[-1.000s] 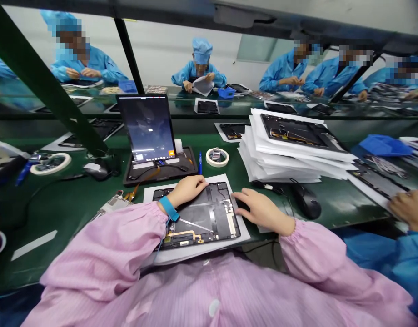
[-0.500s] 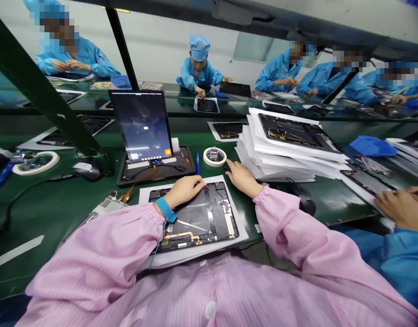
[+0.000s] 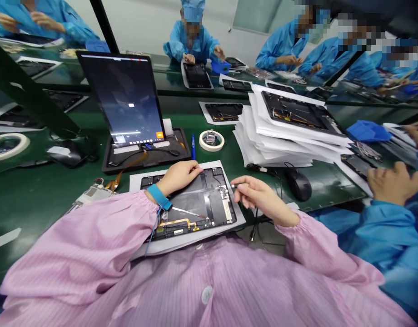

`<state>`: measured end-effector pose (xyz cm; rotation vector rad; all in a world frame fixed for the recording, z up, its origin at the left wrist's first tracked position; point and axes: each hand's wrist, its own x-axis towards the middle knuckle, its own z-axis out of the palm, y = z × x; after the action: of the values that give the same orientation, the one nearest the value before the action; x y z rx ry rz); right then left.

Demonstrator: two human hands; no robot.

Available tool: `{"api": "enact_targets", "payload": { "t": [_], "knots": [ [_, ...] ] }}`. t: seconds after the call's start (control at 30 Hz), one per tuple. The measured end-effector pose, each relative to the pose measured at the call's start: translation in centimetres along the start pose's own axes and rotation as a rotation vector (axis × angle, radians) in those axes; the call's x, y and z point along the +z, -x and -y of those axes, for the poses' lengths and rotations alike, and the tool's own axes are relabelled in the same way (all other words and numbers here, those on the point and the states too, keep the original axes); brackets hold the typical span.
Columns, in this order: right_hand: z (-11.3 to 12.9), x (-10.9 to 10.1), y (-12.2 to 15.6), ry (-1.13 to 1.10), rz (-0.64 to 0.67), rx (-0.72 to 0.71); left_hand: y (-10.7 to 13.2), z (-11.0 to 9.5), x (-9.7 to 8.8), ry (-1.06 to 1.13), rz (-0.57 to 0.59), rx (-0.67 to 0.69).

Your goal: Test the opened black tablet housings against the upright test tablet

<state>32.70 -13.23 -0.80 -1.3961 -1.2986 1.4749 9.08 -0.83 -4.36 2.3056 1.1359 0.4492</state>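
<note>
An opened tablet [image 3: 209, 204] with bare black insides and a gold flex cable lies on a white sheet [image 3: 136, 181] at the table's near edge. My left hand [image 3: 180, 176] rests on its upper edge, fingers curled and pressed down on it. A blue wrist strap [image 3: 157, 196] circles that wrist. My right hand [image 3: 260, 197] hovers just right of the tablet, pinching a thin black cable [image 3: 255, 220] whose small plug end [image 3: 233, 185] points at the tablet's right side.
An upright tablet [image 3: 127, 100] with a lit screen stands in a black tray [image 3: 175, 154] behind. A tape roll [image 3: 211, 140], blue pen [image 3: 193, 146], black mouse [image 3: 299, 184] and a stack of white sheets [image 3: 263, 150] lie nearby. A co-worker's hand [image 3: 393, 181] is at right.
My right hand went out toward the tape roll and the stack, then came back beside the tablet holding the cable plug. My left hand stayed put. The view tilted down.
</note>
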Motion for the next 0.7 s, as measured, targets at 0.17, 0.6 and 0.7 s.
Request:
{"api": "enact_targets", "payload": {
  "t": [0.17,0.6,0.7],
  "knots": [
    [-2.2,0.1,-1.0,-0.035,-0.089,0.028,0.0,0.1,0.0,-0.006,0.002,0.003],
    [-2.4,-0.4,-1.7,0.079,0.071,0.093,0.0,-0.1,0.0,-0.014,0.010,-0.012],
    [-2.1,-0.2,-1.7,0.189,0.073,0.092,0.1,-0.1,0.0,-0.017,0.007,-0.010]
  ]
}}
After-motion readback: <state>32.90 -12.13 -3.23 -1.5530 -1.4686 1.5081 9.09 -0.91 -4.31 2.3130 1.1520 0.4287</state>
